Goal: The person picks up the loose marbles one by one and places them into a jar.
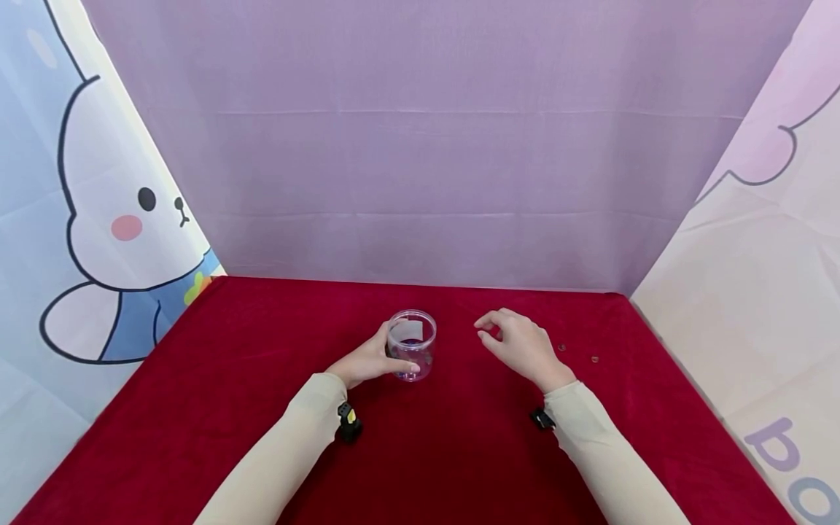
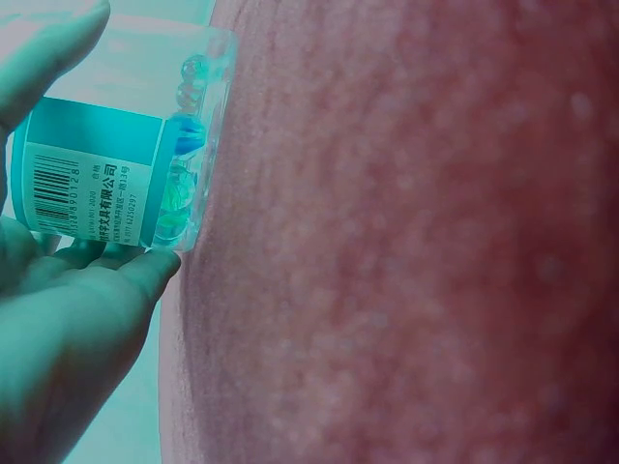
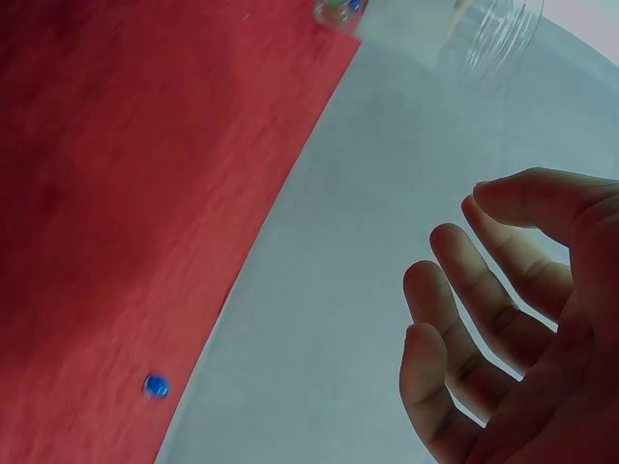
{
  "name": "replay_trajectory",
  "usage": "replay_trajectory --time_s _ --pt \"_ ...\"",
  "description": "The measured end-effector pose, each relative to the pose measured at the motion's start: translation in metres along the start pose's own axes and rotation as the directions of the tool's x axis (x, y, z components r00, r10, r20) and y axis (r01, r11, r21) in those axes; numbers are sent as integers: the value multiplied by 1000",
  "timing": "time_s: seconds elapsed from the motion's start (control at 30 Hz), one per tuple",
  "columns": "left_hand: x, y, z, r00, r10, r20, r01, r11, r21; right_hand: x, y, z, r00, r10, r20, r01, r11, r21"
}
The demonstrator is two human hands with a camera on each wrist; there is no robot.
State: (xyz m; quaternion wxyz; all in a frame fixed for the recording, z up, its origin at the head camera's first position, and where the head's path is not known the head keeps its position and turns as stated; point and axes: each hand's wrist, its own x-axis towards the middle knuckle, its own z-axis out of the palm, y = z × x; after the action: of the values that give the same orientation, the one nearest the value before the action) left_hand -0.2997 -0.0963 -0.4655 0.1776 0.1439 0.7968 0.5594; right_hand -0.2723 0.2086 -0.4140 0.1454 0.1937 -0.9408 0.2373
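My left hand [image 1: 374, 359] grips a clear plastic jar [image 1: 425, 348] around its side, thumb at the front. From above, the jar's round top shows no lid. Several glass marbles [image 2: 178, 198], green, blue and clear, lie at its bottom in the left wrist view, beside a label with a barcode [image 2: 56, 188]. To the right of the jar and apart from it, my right hand [image 1: 521, 346] hovers over the cloth. Its fingers are loosely bent and nothing shows between them; thumb and index fingertips overlap in the right wrist view.
Red cloth [image 1: 216, 408] covers the table. Two small marbles [image 1: 594, 359] lie on it beyond the right hand; one blue marble [image 3: 156, 386] appears in the right wrist view. A purple curtain [image 1: 420, 146] hangs behind, with printed cloths [image 1: 131, 240] at both sides.
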Motion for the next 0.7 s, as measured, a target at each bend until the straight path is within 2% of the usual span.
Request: replay_trajectory --time_s 0.7 --pt "-1 0 1 1000 20 -8 -20 1000 4 -35 66 -21 989 144 28 -142 988 -66"
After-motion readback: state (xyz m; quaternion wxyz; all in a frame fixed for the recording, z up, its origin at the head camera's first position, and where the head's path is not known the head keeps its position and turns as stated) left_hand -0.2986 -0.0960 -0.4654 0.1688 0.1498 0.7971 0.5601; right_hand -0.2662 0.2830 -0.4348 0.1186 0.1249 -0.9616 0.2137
